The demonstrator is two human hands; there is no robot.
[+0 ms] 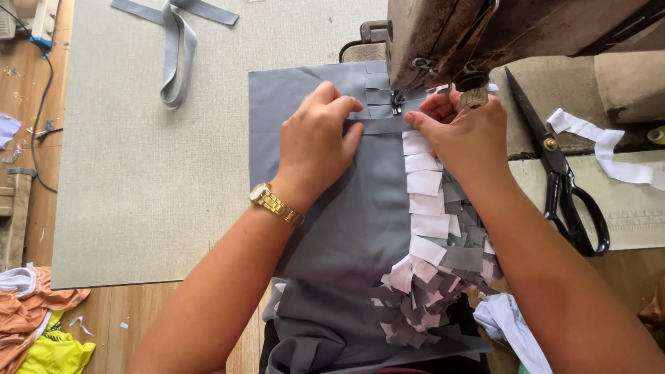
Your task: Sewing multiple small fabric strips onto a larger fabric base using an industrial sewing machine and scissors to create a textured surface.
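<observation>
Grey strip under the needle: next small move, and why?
Probably ease the grey strip forward under the presser foot. Left hand and right hand pinch it flat across the grey fabric, squared just before the foot.

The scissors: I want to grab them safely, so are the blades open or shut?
Shut. The scissors lie flat right of the right hand; both blades form one closed point, handles together.

Sewing machine head (pixel 485 31) hangs right over my fingers, no room upward there. Black scissors (pixel 564 173) block my right side. To my left the beige mat (pixel 152 173) is open, only the grey strap (pixel 173 52) lying at its far end.
</observation>
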